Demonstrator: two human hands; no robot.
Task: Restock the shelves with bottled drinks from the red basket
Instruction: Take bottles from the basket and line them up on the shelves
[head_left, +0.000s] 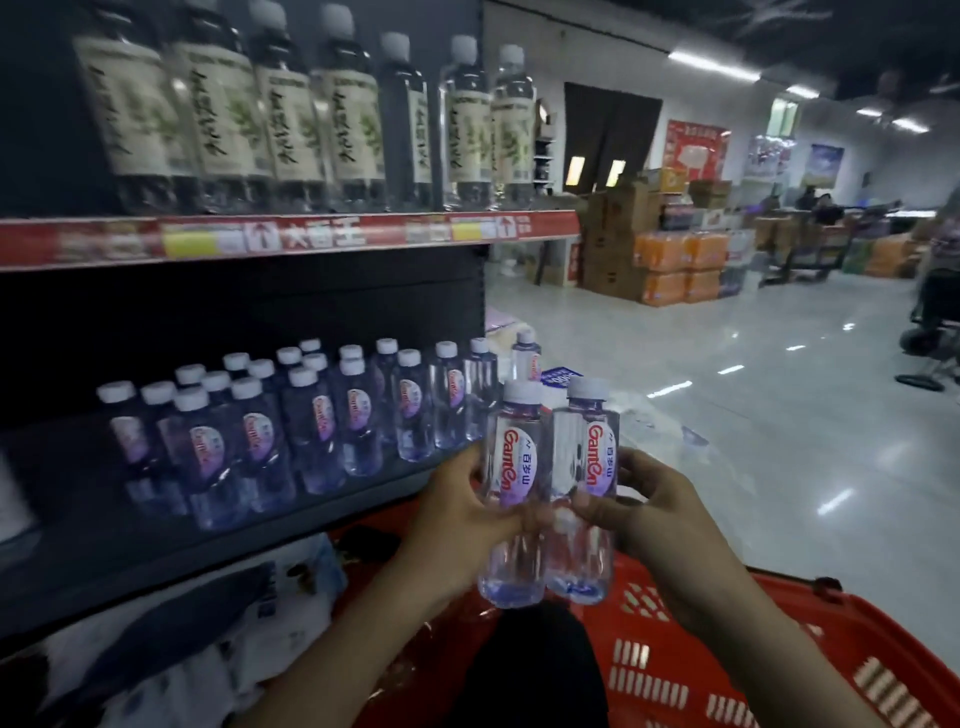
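Shelving unit (291, 236) fills 9 to 11 o'clock. Its lower shelf (384, 493) carries a stocked row (311, 415) of small purple-label bottles, packed up to the open end at the row's 3 o'clock. Red basket (753, 649) sits low at 5 o'clock, under my arms. Two more bottles are up out of it at 6 o'clock, just right of the shelf end, upright, side by side and touching: left bottle (511, 467) and right bottle (592, 457). Left hand (457, 514) is wrapped round the left bottle at its waist, right hand (660, 514) round the right one, and the thumbs meet at the seam between them.

Risks, my read:
- **Knocking the row.** It looks full at the near end, so pushing the pair in toward 9 o'clock could shove the end bottles. They could tip like dominoes or go off the open side onto the floor (727, 364).
- **No clear gap.** The shelf is blurred, so I can't tell where a gap sits.
- **Slipping grip.** Each bottle hangs on a one-hand grip on smooth plastic. Splitting the pair to place one could let the other slip, likely into the basket, maybe past its rim.
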